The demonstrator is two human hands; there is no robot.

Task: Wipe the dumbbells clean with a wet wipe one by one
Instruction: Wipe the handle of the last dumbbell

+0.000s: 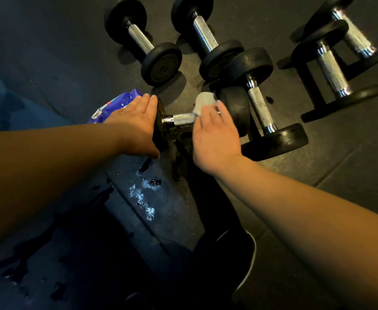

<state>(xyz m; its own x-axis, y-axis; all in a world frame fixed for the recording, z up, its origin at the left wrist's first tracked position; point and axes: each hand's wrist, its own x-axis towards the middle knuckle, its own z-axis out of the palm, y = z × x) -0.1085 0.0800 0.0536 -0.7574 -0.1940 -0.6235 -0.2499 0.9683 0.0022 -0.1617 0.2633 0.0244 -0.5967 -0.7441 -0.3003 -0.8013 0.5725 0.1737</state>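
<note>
Chrome dumbbell [183, 118] bar half hidden by right hand [214, 135] gripping wet wipe [203, 101]; left hand [136, 121] flat-fingered on end plate, neighbouring dumbbell [261, 104] touching.

Dumbbell handle [182, 119] is knurled, shiny metal; its end plates [237, 108] matt black rubber; wet wipe [203, 101] soft cloth; floor [71, 52] at 10 o'clock matt, grainy

- Dark rubber floor [317, 166], wet patches at lower centre
- Dumbbells [142, 42] lie on it across the top of the frame
- Purple wipe packet [114, 106] at centre left
</note>
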